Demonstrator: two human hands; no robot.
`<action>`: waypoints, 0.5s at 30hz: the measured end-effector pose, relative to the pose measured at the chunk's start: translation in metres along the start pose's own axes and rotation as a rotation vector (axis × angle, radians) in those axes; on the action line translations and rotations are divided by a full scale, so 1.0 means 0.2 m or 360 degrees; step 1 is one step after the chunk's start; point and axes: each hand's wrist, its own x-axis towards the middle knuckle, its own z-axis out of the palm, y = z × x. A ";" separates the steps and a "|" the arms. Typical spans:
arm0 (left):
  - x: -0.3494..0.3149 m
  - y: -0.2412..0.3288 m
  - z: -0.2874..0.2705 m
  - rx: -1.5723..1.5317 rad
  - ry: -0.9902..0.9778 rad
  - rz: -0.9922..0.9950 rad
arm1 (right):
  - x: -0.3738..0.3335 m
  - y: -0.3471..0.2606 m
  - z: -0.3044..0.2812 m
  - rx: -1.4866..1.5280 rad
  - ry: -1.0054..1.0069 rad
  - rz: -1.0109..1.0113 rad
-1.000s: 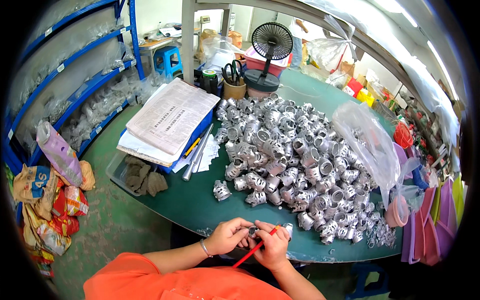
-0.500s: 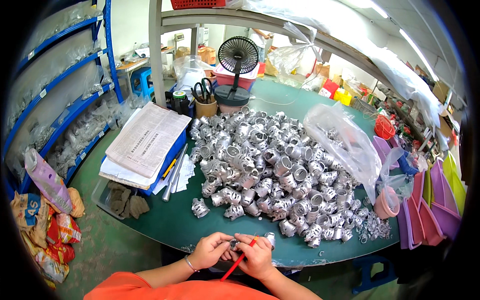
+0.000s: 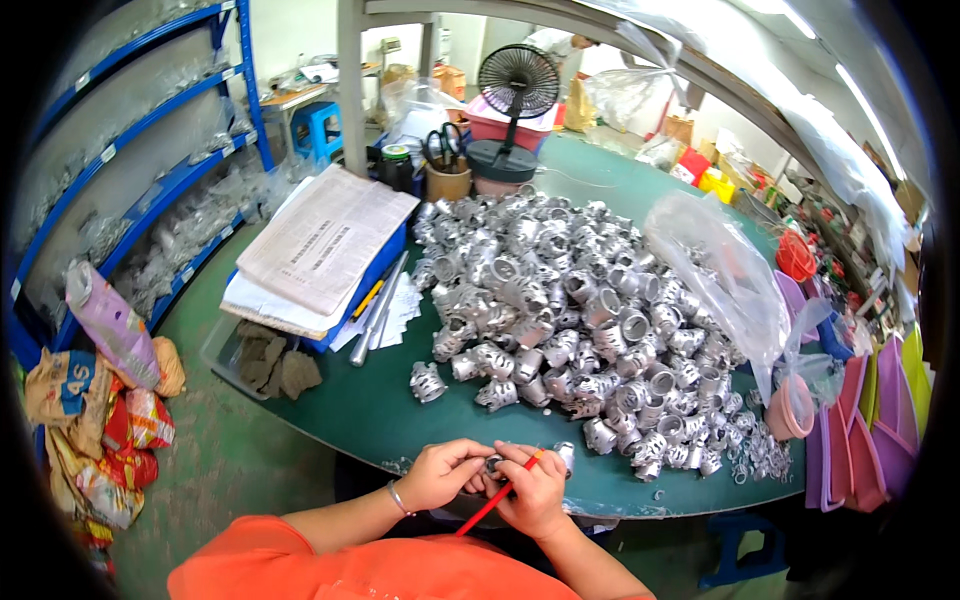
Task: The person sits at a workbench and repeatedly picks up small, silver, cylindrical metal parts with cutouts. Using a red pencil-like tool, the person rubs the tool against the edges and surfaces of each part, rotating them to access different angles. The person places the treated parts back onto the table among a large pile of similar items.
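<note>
At the table's near edge my two hands meet. My left hand [image 3: 440, 476] is closed, its fingertips pinching a small grey metal ring-like part [image 3: 492, 464]. My right hand [image 3: 535, 495] is closed round a slim red stick-shaped tool [image 3: 487, 510], which slants down toward my body; its upper end comes out by the index finger. Fingers of both hands touch the small part and hide most of it. Just right of the right hand a silver metal piece [image 3: 566, 455] rests on the table. Beyond lies a large heap of silver cut-out metal cylinders [image 3: 560, 300].
Left of the heap are stacked papers [image 3: 318, 235] on a blue tray, a metal rod [image 3: 380, 310] and a clear bin with grey cloths [image 3: 275, 362]. A fan [image 3: 518, 85] stands behind. Clear plastic [image 3: 715, 265] covers the heap's right side, near a pink cup [image 3: 790, 408].
The whole view has shifted, so table and hands appear further right. Both hands keep the same hold on the small part and the red tool.
</note>
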 end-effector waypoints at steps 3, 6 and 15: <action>0.01 -0.04 0.00 0.0035 -0.0013 -0.0003 | 0.00 0.00 0.01 0.0005 0.0041 -0.0017; 0.02 -0.02 0.01 -0.0024 -0.0052 -0.0021 | 0.00 -0.02 0.00 -0.0037 0.0058 -0.0033; 0.01 -0.05 0.00 -0.0061 0.0003 0.0039 | 0.01 -0.03 0.03 -0.0050 0.0027 -0.0066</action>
